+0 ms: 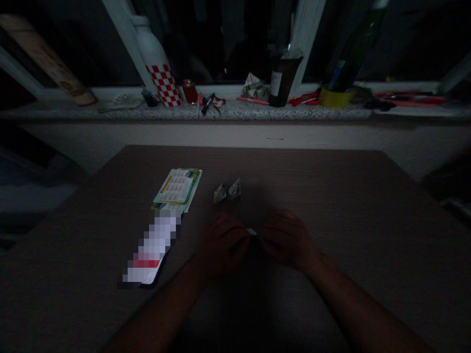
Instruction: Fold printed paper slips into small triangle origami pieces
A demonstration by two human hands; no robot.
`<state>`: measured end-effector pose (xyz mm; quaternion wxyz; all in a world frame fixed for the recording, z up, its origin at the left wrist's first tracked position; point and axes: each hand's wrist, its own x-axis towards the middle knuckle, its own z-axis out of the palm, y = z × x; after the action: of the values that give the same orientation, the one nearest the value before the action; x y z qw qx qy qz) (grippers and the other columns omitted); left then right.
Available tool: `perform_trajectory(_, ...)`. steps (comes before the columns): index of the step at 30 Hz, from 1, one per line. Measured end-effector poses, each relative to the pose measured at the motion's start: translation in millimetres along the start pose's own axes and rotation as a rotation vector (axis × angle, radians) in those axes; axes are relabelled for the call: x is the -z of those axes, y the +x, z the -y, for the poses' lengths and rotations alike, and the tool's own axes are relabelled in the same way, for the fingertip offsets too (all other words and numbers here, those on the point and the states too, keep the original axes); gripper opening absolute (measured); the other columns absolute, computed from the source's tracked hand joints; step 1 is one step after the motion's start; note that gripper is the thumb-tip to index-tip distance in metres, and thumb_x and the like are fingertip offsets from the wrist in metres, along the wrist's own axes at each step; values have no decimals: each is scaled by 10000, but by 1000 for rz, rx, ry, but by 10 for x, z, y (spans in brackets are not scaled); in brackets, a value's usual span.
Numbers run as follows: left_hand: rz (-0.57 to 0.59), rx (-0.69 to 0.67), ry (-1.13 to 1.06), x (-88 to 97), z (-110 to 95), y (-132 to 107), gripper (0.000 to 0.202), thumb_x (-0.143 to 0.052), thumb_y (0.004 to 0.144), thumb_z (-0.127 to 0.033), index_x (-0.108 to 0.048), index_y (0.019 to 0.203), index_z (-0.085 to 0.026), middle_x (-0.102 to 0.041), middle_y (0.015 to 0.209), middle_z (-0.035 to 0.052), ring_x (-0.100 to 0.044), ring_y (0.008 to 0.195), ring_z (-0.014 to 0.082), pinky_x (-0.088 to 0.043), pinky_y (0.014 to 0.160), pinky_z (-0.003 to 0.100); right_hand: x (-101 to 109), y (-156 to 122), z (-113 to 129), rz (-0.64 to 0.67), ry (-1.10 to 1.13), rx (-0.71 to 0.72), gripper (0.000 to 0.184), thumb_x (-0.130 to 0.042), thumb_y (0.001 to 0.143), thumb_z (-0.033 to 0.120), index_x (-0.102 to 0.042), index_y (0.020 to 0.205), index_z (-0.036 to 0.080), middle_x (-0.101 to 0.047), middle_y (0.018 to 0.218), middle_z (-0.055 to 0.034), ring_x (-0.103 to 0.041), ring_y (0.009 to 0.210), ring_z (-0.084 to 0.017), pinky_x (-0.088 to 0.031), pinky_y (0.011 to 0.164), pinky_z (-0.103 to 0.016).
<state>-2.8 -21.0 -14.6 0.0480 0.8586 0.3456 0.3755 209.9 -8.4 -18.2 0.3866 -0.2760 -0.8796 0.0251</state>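
Both forearms reach in over the dim table. The left hand and right hand stand just apart, fingers curled, each pinching one end of a small pale paper between them; shadow hides its shape. Left of the hands lies a phone, its lit screen pixelated. At its far end are printed cards, overlapping; whether phone and cards touch, I cannot tell. Beyond the hands, two folds of printed paper stand side by side, near each other. Across the far sill stand a checked bottle, a red jar, a dark cup and a green bottle.
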Motion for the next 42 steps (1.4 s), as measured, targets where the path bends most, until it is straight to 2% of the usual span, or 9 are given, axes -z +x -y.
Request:
perform_trajectory(3,-63,-65,-6,-54,-29,40,106,-622,777,-121,-596,856,-188,-658,799,30,-567,754,152,-447,736,334,-30,-10,-2,6,-19,30,55,-595,839,180,-643,821,199,-698,731,-9,-608,660,-136,-454,766,-335)
perform_trajectory(11,-49,-109,22,-132,-111,160,74,-610,725,-134,-568,754,-188,-646,738,26,-566,690,148,-437,684,319,-37,-65,-36,2,-24,43,59,-592,841,200,-646,816,198,-695,757,-12,-596,671,-132,-441,824,-352)
perform_trajectory(16,-73,-127,-30,-96,-86,148,91,-601,724,-136,-558,786,-186,-636,706,18,-560,661,143,-440,673,314,-14,-36,23,-9,3,47,60,-599,833,178,-642,791,187,-692,738,-12,-597,661,-133,-447,799,-349)
perform_trajectory(24,-4,-116,-35,9,-26,51,66,-598,743,-155,-546,769,-187,-616,720,21,-543,697,149,-443,679,309,-48,23,127,-17,20,76,38,-623,814,155,-653,814,177,-692,736,-11,-596,652,-134,-455,782,-353)
perform_trajectory(29,47,-170,-24,59,-15,64,45,-584,749,-155,-547,750,-181,-611,718,19,-526,689,147,-429,678,310,-57,12,181,-4,-24,110,51,-625,813,163,-659,785,189,-682,720,-17,-587,651,-134,-462,775,-347)
perform_trajectory(37,67,-189,-26,104,-21,107,18,-574,760,-169,-559,754,-177,-623,727,18,-531,708,148,-418,693,314,-92,15,221,-139,86,116,82,-651,760,116,-646,791,192,-680,704,-16,-619,663,-148,-489,720,-347)
perform_trajectory(42,65,-171,-34,95,-14,117,27,-589,756,-180,-563,758,-173,-626,737,19,-544,722,152,-424,709,317,-102,14,216,-169,118,96,124,-677,733,95,-642,821,175,-696,731,-37,-631,671,-157,-498,718,-362)
